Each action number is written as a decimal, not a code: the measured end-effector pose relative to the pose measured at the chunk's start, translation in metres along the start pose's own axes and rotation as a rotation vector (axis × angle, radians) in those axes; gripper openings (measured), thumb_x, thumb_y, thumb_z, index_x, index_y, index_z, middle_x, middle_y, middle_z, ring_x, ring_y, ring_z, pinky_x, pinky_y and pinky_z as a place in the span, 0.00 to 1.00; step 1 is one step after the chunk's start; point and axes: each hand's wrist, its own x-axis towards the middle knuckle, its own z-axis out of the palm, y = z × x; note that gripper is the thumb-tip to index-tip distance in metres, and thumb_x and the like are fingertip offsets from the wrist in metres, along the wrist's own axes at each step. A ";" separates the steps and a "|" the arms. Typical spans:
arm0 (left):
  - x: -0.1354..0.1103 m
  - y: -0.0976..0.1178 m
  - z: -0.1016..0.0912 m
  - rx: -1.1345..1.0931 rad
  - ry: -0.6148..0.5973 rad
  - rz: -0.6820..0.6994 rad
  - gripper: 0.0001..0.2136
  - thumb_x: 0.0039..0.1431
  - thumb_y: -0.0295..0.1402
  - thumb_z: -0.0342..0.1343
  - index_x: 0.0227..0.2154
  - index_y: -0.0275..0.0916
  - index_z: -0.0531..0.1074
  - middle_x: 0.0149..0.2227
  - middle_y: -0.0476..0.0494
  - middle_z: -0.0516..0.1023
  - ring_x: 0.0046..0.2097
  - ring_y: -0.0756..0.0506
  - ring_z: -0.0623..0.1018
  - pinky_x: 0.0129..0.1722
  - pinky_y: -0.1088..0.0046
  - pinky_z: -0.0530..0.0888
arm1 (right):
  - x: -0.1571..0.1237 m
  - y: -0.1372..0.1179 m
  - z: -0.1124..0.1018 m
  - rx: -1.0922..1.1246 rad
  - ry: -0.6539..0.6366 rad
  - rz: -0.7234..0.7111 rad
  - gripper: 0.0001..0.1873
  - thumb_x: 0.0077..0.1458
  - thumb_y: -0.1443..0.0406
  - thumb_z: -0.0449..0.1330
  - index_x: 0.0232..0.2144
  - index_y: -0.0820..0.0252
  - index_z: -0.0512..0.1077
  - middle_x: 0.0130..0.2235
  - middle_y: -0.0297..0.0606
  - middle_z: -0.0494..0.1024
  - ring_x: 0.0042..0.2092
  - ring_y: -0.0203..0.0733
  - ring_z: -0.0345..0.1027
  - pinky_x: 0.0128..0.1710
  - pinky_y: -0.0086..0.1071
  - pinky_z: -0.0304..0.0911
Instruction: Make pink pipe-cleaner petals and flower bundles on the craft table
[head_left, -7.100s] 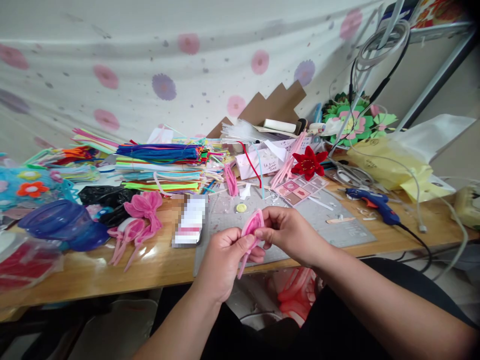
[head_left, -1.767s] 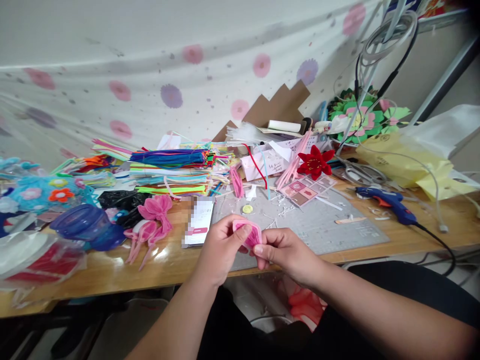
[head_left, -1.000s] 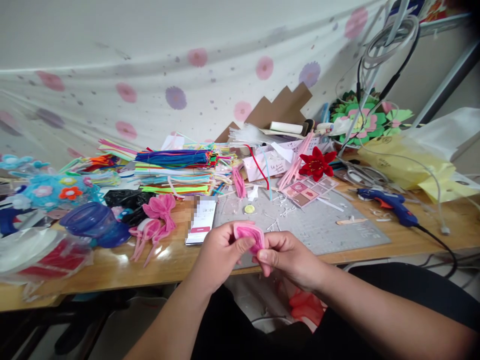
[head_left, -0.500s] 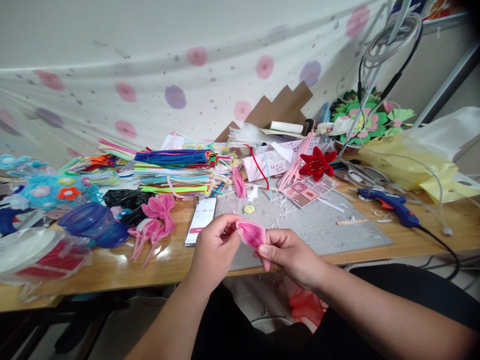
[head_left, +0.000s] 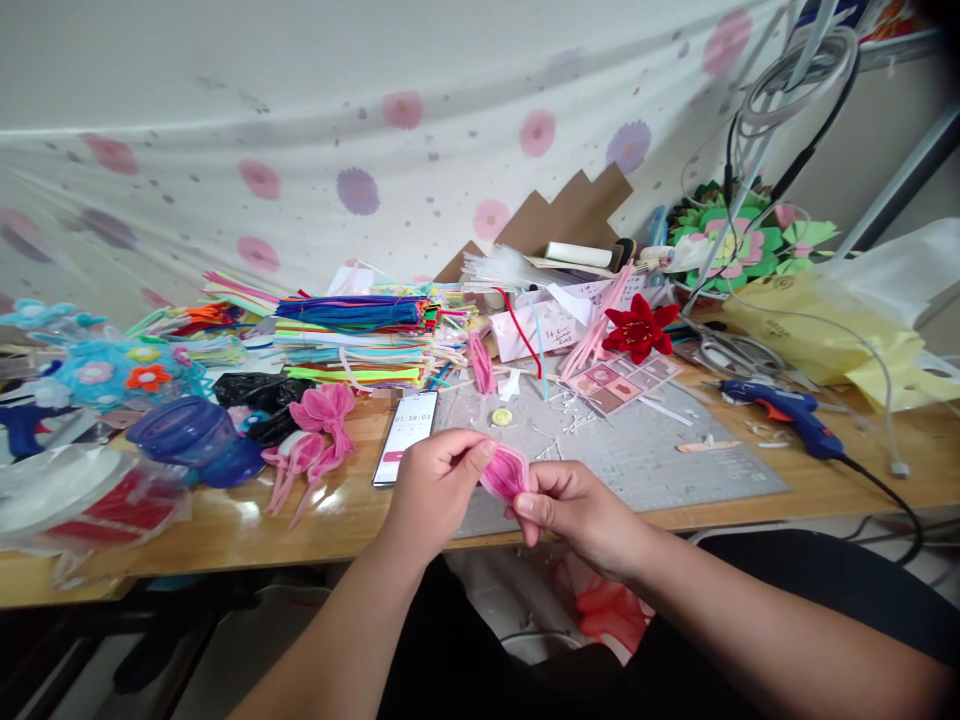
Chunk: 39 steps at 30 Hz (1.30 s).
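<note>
Left hand (head_left: 431,492) pinches the pink piece (head_left: 505,473) up top, right hand (head_left: 579,507) down low, shaping it I'd guess, so gentle tweaks next.

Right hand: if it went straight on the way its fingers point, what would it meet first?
Past the pink chenille petal in its grip, the right hand would probably meet the left hand first, at the petal's other edge; exact depth is unclear here.

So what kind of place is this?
Probably a place for making crafts: there are bundles of colourful fuzzy stems, a blue glue gun and a red fuzzy flower.
</note>
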 end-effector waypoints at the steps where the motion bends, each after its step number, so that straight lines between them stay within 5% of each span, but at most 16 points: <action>1: 0.001 0.000 0.001 0.020 0.000 0.000 0.11 0.56 0.37 0.53 0.28 0.37 0.77 0.25 0.47 0.77 0.29 0.48 0.73 0.30 0.75 0.67 | 0.000 0.000 0.000 0.004 -0.007 0.004 0.20 0.49 0.54 0.62 0.17 0.64 0.68 0.19 0.31 0.67 0.23 0.30 0.53 0.26 0.26 0.47; 9: 0.000 -0.006 0.008 -0.183 0.026 -0.062 0.11 0.55 0.40 0.54 0.28 0.37 0.75 0.27 0.48 0.76 0.30 0.48 0.72 0.30 0.75 0.66 | 0.003 0.003 0.002 0.050 -0.009 0.049 0.19 0.47 0.53 0.63 0.20 0.64 0.70 0.20 0.31 0.69 0.22 0.29 0.55 0.25 0.26 0.51; 15: 0.008 -0.012 0.001 0.009 0.058 0.020 0.20 0.55 0.43 0.51 0.14 0.39 0.57 0.17 0.54 0.53 0.23 0.52 0.57 0.23 0.75 0.55 | 0.008 0.002 0.002 -0.029 -0.029 0.048 0.20 0.49 0.53 0.62 0.19 0.64 0.70 0.19 0.31 0.68 0.23 0.29 0.54 0.25 0.25 0.50; 17: 0.013 -0.014 -0.005 0.039 -0.013 0.047 0.21 0.56 0.42 0.51 0.13 0.39 0.54 0.17 0.54 0.51 0.23 0.52 0.55 0.23 0.75 0.53 | 0.009 0.001 0.001 -0.048 -0.053 0.046 0.20 0.49 0.53 0.61 0.18 0.64 0.69 0.19 0.31 0.67 0.22 0.29 0.54 0.25 0.25 0.50; 23: 0.020 -0.025 -0.014 -0.290 -0.310 -0.086 0.20 0.56 0.43 0.50 0.14 0.38 0.58 0.18 0.53 0.53 0.23 0.52 0.55 0.23 0.74 0.53 | 0.012 0.003 -0.003 -0.051 -0.129 0.047 0.21 0.51 0.53 0.61 0.18 0.65 0.70 0.19 0.32 0.69 0.22 0.29 0.56 0.25 0.25 0.50; 32: 0.013 -0.031 0.002 -0.775 -0.186 -0.384 0.16 0.43 0.40 0.62 0.13 0.36 0.63 0.14 0.54 0.56 0.19 0.55 0.55 0.20 0.76 0.52 | 0.012 0.008 -0.006 -0.045 -0.155 0.047 0.20 0.51 0.54 0.61 0.18 0.66 0.72 0.20 0.32 0.69 0.23 0.29 0.57 0.24 0.25 0.51; 39: 0.006 -0.029 0.009 -0.956 -0.207 -0.461 0.16 0.43 0.40 0.61 0.13 0.36 0.63 0.12 0.54 0.57 0.17 0.55 0.56 0.19 0.77 0.52 | 0.011 0.008 -0.005 -0.023 -0.205 0.017 0.21 0.51 0.53 0.60 0.19 0.66 0.72 0.19 0.32 0.69 0.22 0.28 0.59 0.25 0.24 0.55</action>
